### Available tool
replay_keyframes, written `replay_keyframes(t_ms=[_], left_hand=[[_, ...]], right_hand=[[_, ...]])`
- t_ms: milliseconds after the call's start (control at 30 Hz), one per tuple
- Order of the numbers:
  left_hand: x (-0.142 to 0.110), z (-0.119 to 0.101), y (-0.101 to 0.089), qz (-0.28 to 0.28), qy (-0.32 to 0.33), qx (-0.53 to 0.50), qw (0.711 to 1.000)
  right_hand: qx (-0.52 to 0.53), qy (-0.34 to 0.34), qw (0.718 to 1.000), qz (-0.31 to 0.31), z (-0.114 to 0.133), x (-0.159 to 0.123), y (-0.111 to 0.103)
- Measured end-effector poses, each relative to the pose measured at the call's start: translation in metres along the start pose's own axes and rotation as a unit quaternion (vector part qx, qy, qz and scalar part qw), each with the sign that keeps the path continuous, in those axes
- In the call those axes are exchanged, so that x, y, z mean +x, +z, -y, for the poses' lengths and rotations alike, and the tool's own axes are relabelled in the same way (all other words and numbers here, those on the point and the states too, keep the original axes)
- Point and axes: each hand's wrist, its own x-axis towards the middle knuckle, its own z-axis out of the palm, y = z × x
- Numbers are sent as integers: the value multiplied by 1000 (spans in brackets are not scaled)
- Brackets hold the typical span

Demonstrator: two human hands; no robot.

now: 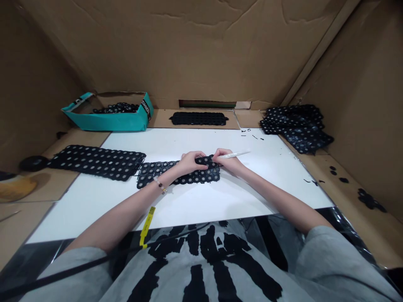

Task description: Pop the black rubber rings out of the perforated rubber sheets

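My left hand is closed on the right part of a black sheet of joined round pieces with grey centres, its thumb and fingers pinching a raised strip. The rest of that sheet lies flat on the white board. In my right hand is a slim white pen-like tool, its back end pointing right. The fingertips of that hand meet the sheet's right end, and the tool's tip is hidden there. A second black dotted sheet lies to the left, close against the first.
A teal box holding more dotted pieces stands at back left. A stack of black strips lies at back centre, and a pile of dotted sheets at back right. Small black scraps dot the board. Cardboard walls enclose the area.
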Motion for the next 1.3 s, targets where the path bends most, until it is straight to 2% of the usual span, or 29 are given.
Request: replay_keyframes(t_ms=[100,300,467,633,800,900,967,1100,1167,1300], left_hand=[[4,10,5,-18,7,-30,999],[11,22,5,-9,32,-77,996],[9,16,3,-4,30,-97,995],[4,8,1,2,12,-140,990],[1,0,-3,35,3,-198,979],[0,-2,-6,38,23,-161,986],[0,-1,-9,13,25,-87,996],[0,4,-13,-37,-16,70,997],[1,7,-12,-33,-17,77,996],[2,9,-6,-13,21,18,1000]], right_hand=[[-38,8,999,33,3,-4,-3],[-47,-18,999,15,1,-5,-1],[-42,-25,999,2,1,-5,1],[-112,-63,992,-14,3,-10,7],[-165,-100,981,-16,7,-12,13],[-147,-100,984,-15,5,-9,9],[-120,-85,989,-10,3,-5,3],[-28,20,999,10,1,2,-10],[23,44,998,24,2,4,-13],[49,-20,998,27,0,3,-6]])
